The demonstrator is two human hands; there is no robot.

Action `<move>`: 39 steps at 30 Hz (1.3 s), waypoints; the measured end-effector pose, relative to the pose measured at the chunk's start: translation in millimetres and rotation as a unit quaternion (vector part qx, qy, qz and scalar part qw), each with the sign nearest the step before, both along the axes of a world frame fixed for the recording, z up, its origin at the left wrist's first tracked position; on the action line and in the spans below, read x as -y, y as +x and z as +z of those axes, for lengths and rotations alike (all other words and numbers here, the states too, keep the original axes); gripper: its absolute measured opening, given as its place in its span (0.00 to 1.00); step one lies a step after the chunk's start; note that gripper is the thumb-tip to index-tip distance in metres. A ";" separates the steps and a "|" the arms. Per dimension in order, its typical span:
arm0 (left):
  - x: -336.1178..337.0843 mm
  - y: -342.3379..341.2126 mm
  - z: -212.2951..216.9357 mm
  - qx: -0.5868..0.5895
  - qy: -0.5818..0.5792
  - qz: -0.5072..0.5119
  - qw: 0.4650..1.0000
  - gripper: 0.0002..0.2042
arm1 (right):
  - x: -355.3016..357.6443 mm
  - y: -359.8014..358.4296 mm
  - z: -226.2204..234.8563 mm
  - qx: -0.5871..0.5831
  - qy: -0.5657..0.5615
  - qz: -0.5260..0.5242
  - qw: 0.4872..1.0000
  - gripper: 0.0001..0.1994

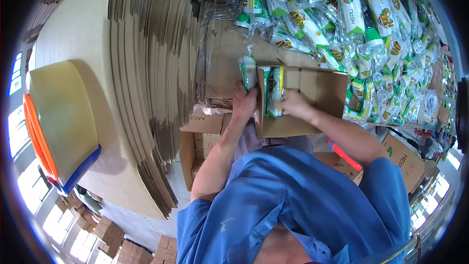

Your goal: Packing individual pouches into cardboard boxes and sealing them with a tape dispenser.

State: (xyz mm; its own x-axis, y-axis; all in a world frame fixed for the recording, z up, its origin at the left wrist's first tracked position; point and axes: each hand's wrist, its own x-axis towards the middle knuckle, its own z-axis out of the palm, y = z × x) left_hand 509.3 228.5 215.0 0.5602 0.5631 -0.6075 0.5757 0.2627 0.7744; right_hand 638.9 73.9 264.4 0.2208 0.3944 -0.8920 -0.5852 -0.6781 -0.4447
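An open cardboard box (288, 128) stands in front of my body, its inside facing up. Several green-and-white packs in clear plastic (268, 90) stand in a row along its left wall. My left hand (245, 101) is just outside that wall, fingers closed around the lower end of another plastic-wrapped green-and-white pack (248, 71). My right hand (296, 104) reaches into the box with curled fingers against the row's rightmost pack, which has a yellow stripe. Its fingertips are partly hidden, and bare cardboard shows to the right of it.
A large heap of similar wrapped packs (351, 14) covers the far right. Stacked flat cardboard sheets (146, 58) rise on the left, beside a translucent yellowish bin (66, 112) with orange and blue edges. Another open carton (188, 159) sits low at left; a printed carton (403, 161) lies at right.
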 end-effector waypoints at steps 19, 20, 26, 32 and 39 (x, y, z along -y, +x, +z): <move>-5.8 15.3 191.3 0.158 0.538 -0.263 0.785 0.30 | 16.3 28.7 114.1 0.558 0.119 0.385 0.725 0.34; -5.0 11.0 180.3 0.141 0.509 -0.171 0.832 0.30 | 27.5 41.1 91.7 0.428 0.027 0.333 0.840 0.32; 27.9 9.4 95.7 -0.005 0.287 -0.239 0.928 0.34 | 49.1 37.8 -71.6 0.148 -0.086 0.101 0.980 0.21; 27.7 6.1 90.9 -0.039 0.294 -0.251 0.921 0.34 | 19.6 19.6 -86.8 0.327 -0.083 0.119 0.934 0.14; 19.5 2.3 97.0 -0.032 0.280 -0.243 0.928 0.34 | 12.3 38.4 31.5 0.517 0.103 0.566 0.634 0.08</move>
